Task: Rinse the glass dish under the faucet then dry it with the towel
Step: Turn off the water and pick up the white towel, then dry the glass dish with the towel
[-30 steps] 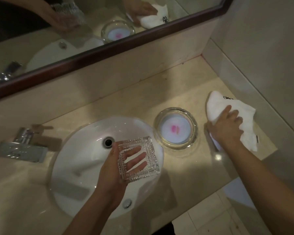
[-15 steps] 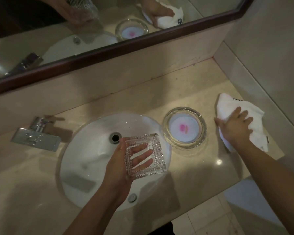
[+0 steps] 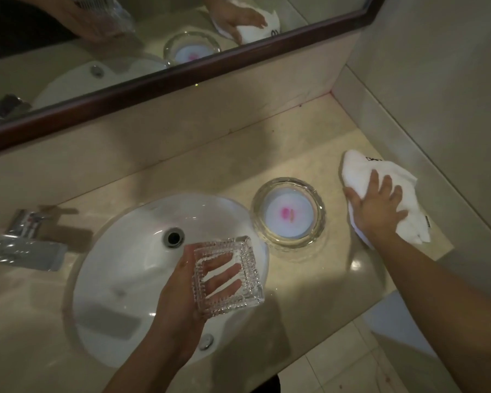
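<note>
A square cut-glass dish (image 3: 238, 262) rests in my left hand (image 3: 179, 302), held above the right side of the white sink basin (image 3: 119, 251); my fingers show through its clear bottom. The white towel (image 3: 360, 171) lies crumpled at the counter's far right. My right hand (image 3: 377, 205) lies flat on top of it, fingers spread. The chrome faucet (image 3: 23, 245) stands at the left of the basin, and no water runs from it.
A round glass bowl (image 3: 288, 182) with a white inside and a pink mark stands on the beige counter (image 3: 309, 279) between basin and towel. A dark-framed mirror (image 3: 182, 78) runs along the back wall. The side wall rises just right of the towel. Floor tiles show below the counter's front edge.
The dish stays in my left hand over the basin, about where it was. My right hand remains pressed on the towel. The view has shifted slightly.
</note>
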A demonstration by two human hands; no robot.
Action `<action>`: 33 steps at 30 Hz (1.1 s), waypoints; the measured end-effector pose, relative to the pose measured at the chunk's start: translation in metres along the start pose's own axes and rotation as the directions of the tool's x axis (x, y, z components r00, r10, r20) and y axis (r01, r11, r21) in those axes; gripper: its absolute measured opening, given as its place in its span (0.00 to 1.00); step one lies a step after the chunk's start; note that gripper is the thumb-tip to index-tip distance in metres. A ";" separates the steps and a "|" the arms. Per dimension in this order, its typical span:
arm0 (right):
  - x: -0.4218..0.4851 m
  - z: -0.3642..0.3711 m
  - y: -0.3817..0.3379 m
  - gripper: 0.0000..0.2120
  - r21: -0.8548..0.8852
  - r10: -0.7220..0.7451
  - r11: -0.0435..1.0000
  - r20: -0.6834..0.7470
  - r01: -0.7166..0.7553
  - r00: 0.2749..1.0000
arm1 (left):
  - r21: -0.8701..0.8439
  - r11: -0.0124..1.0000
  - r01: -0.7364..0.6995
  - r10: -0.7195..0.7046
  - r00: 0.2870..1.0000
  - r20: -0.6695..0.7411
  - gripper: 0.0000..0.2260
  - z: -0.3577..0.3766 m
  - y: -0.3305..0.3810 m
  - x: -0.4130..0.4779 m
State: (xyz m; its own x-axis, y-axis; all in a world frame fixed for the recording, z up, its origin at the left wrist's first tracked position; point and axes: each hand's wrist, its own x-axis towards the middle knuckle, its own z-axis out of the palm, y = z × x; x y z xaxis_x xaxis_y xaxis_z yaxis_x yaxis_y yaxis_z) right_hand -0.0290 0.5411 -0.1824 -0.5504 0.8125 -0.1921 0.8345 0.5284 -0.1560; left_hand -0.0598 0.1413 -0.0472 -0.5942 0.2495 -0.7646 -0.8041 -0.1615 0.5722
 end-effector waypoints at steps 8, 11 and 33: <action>-0.010 -0.004 0.022 0.31 0.126 -0.108 0.985 -0.058 0.115 0.992 | -0.001 1.000 -0.013 0.013 0.999 0.037 0.33 0.010 -0.007 0.004; -0.027 -0.010 0.031 0.30 0.352 -0.126 0.924 -0.083 0.147 0.989 | -0.022 1.000 -0.007 0.008 1.000 0.028 0.32 0.017 -0.004 0.006; -0.235 -0.191 -0.190 0.30 0.561 -0.854 0.431 0.001 0.707 0.520 | -0.171 0.958 -0.229 0.238 0.971 0.036 0.21 0.032 0.103 -0.075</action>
State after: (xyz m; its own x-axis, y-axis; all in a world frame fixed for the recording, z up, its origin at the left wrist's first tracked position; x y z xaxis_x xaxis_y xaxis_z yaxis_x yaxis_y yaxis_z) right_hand -0.0534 0.2972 0.0777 -0.9991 -0.0289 0.0321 -0.0432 0.6638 -0.7466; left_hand -0.0974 0.1362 0.0790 -0.7676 0.2379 -0.5952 -0.6378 -0.3752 0.6726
